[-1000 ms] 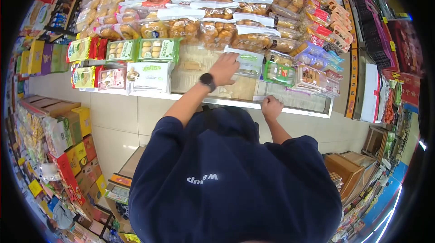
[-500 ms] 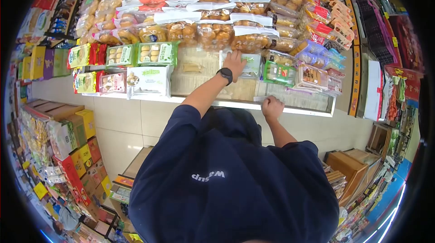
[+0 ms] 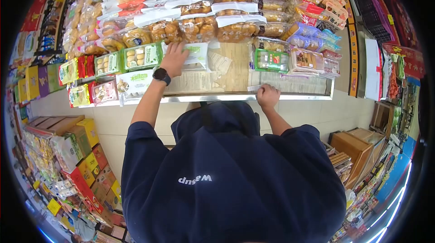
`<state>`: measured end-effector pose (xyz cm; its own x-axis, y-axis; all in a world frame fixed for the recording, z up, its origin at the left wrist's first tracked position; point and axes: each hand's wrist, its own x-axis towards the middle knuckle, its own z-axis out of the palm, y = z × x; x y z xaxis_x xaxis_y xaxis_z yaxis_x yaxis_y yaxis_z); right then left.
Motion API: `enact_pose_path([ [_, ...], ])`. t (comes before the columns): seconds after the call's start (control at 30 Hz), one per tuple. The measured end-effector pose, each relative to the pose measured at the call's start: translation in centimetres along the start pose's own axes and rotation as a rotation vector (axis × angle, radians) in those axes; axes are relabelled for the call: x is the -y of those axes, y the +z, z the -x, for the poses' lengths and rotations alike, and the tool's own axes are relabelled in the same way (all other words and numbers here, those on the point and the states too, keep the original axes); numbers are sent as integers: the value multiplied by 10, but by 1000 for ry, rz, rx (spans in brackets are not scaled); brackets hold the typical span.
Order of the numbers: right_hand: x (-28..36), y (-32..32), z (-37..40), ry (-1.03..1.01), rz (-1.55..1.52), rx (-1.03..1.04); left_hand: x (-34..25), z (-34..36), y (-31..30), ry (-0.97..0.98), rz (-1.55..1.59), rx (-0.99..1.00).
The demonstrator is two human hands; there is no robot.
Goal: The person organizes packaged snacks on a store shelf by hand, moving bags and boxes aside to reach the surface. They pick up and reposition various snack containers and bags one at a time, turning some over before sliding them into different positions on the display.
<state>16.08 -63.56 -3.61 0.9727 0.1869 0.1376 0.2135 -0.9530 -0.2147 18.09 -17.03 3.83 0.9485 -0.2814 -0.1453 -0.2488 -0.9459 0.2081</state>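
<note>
Resting left of centre in the upper frame, the left hand (image 3: 174, 60), fingers outstretched, touches the left end of a white-and-green packet (image 3: 197, 55) on the display shelf (image 3: 234, 64), just below bagged pastries (image 3: 198, 26); well apart, right of centre, the right hand (image 3: 268, 96) curls at the metal rim (image 3: 299, 97), its grip impossible to tell

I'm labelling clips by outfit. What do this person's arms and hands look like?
Both hands are bare, without gloves. Above the left hand, the wrist wears a dark watch with a round face and dark strap; no watch shows by the right hand. The short sleeves are navy, matching the top, which carries white lettering.
</note>
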Motion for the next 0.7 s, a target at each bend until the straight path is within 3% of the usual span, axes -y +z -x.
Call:
enact_pose_path([
  [0.17, 1, -1, 1, 4, -19, -23, 14, 0, 20, -79, 14, 66],
  [0.37, 3, 1, 0, 14, -45, -58, 11, -4, 51, -140, -148, -16],
  [0.47, 3, -3, -2, 41, -40, -63, -42, -18, 14, -280, -283, 132],
  [0.57, 3, -3, -2, 65, -24, -35, -110, -63, -35, -215, 191, 325],
  [0.7, 5, -4, -4, 67, -14, -25, -207, -126, -16, 189, 449, -173],
])
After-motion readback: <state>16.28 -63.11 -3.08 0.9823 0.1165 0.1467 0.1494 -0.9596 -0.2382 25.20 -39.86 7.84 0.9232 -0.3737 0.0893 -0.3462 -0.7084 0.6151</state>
